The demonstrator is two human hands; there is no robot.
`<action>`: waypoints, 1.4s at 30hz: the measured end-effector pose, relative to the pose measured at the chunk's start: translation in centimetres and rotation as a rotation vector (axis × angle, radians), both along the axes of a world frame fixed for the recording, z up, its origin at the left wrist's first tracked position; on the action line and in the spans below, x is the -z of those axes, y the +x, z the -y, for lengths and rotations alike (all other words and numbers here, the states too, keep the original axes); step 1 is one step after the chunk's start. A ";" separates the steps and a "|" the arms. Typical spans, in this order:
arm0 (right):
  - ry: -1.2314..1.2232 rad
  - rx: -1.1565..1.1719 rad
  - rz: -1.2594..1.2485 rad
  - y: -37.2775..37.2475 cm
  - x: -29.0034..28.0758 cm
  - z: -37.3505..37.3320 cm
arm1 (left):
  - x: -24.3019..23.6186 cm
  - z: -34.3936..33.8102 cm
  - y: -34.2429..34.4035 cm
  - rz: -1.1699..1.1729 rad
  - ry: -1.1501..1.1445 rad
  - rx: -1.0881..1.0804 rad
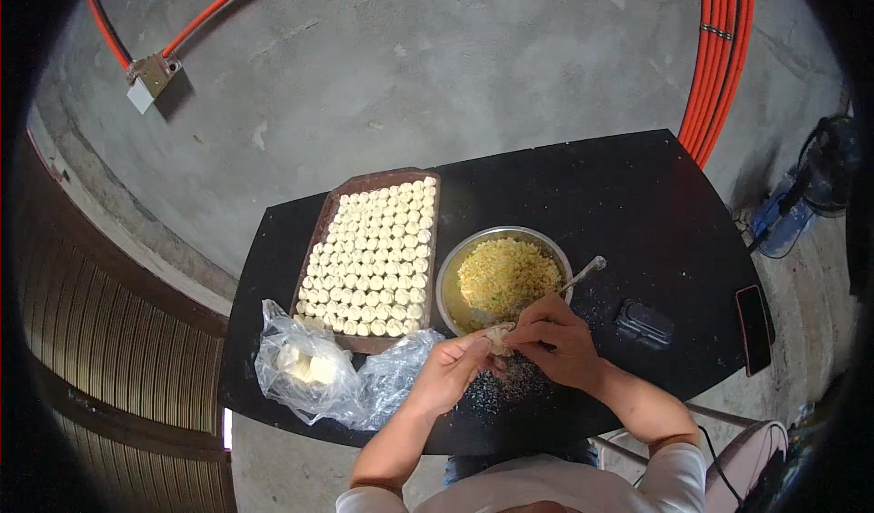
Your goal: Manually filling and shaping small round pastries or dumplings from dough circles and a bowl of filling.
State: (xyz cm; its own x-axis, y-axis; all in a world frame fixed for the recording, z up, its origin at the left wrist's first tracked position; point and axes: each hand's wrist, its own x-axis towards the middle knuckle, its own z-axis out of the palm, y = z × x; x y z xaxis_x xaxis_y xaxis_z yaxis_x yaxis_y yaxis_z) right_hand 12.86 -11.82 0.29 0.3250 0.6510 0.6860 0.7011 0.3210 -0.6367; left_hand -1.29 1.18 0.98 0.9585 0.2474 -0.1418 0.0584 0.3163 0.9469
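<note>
Between both hands, at the near rim of a metal bowl [443, 299], is a small pale dumpling [497, 337]. My left hand [446, 372] holds it from the left with closed fingers. From the right, the fingertips of my right hand [560, 342] pinch its edge. Yellow chopped filling [510, 274] with orange and green bits lies in the bowl, and a spoon handle [587, 274] leans out over its right rim. Left of the bowl, a brown tray [353, 185] carries rows of many pale dumplings [373, 258]. Near my left forearm, a clear plastic bag [341, 390] holds pale dough wrappers [314, 370].
A black table [628, 194] stands against a grey wall. White flour [501, 393] is scattered below my hands. On the right are a dark plastic case [645, 322] and a phone [754, 329] at the table edge. A pinkish chair [751, 463] stands at lower right.
</note>
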 end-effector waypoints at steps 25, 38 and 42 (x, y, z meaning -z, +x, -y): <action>-0.073 -0.191 -0.037 0.4 -0.2 0.1 | 1.4 -1.5 -0.6 0.075 -0.381 0.187; -0.080 -0.184 -0.185 0.3 -0.1 0.5 | 0.7 -0.9 -0.2 -0.012 -0.090 0.196; -0.063 -0.102 -0.121 0.1 0.2 0.3 | 0.2 0.2 0.3 0.040 -0.266 0.053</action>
State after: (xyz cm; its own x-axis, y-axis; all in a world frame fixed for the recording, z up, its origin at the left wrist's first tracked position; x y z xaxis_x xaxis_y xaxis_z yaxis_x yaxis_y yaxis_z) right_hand 12.93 -12.12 0.13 0.3332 0.7252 0.6025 0.5838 0.3431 -0.7359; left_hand -1.04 0.95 0.81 0.9753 0.1562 -0.1565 0.0453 0.5515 0.8329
